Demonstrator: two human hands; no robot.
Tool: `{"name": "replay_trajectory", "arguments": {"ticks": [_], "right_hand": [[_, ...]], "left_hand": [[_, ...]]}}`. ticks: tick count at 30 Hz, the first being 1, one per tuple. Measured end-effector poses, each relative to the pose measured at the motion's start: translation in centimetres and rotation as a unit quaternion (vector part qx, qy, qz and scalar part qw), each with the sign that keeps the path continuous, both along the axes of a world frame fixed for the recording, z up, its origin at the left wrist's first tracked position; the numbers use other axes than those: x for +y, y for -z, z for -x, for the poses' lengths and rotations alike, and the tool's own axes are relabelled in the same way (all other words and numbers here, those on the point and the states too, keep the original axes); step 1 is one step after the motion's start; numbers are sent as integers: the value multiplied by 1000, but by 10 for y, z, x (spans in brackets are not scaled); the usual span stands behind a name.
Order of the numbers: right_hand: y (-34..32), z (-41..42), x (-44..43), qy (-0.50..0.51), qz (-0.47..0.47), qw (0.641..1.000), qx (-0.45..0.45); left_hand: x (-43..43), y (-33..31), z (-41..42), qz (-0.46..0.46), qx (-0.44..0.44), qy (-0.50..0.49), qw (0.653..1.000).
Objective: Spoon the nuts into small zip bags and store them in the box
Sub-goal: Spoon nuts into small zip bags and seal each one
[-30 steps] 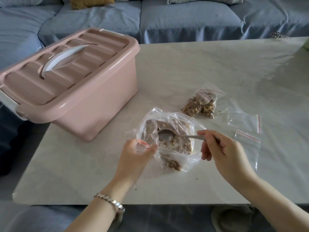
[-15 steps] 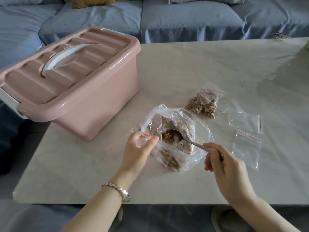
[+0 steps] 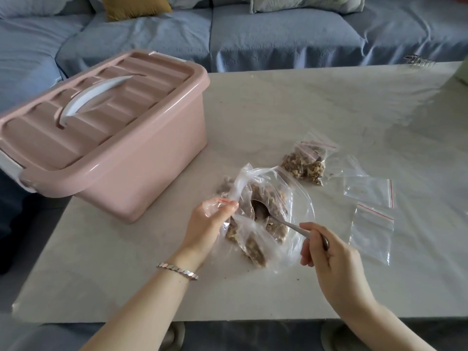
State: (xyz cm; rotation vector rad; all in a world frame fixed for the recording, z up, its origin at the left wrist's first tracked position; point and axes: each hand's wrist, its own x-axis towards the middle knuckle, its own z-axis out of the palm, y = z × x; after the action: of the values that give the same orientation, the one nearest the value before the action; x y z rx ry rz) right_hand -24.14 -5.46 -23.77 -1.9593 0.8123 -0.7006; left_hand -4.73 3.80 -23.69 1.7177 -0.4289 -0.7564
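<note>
A large clear plastic bag of nuts [image 3: 271, 214] lies on the table in front of me. My left hand [image 3: 206, 224] pinches a small zip bag [image 3: 215, 203] with a red stripe at the big bag's left edge. My right hand [image 3: 326, 252] grips the handle of a metal spoon [image 3: 268, 215], whose bowl is down inside the big bag among the nuts. A filled small zip bag [image 3: 305, 164] lies behind. Two empty zip bags [image 3: 369, 191] [image 3: 372, 231] lie to the right. The pink box [image 3: 101, 138] stands at the left with its lid shut.
The pale marble table [image 3: 304, 102] stretches back to a blue sofa [image 3: 253, 34] with a mustard cushion [image 3: 136, 6]. Small nut crumbs dot the table near the big bag. A dark metal object [image 3: 417, 60] sits at the table's far right edge.
The spoon has dipped deeper into the big bag and my right hand has pulled back toward me. My left hand keeps pinching the small zip bag.
</note>
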Motion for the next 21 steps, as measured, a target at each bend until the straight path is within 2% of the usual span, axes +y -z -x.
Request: {"name": "replay_trajectory", "arguments": {"ticks": [3,5,7,13,21], "right_hand": [[3,2,6,4,-30,999,18],[2,3,10,10,-58,998,23],[0,3,12,18,-99,995,17],[-9,4,3,72,-261,962,-26],[-14,-5,7,71,-332,940,-38]], "left_hand": [[-2,0,12,32,71,4,997],[-4,0,18,69,154,-20,985],[-7,0,22,93,196,-20,976],[-4,-4,16,121,190,-31,974],[9,-2,11,94,188,-26,977]]}}
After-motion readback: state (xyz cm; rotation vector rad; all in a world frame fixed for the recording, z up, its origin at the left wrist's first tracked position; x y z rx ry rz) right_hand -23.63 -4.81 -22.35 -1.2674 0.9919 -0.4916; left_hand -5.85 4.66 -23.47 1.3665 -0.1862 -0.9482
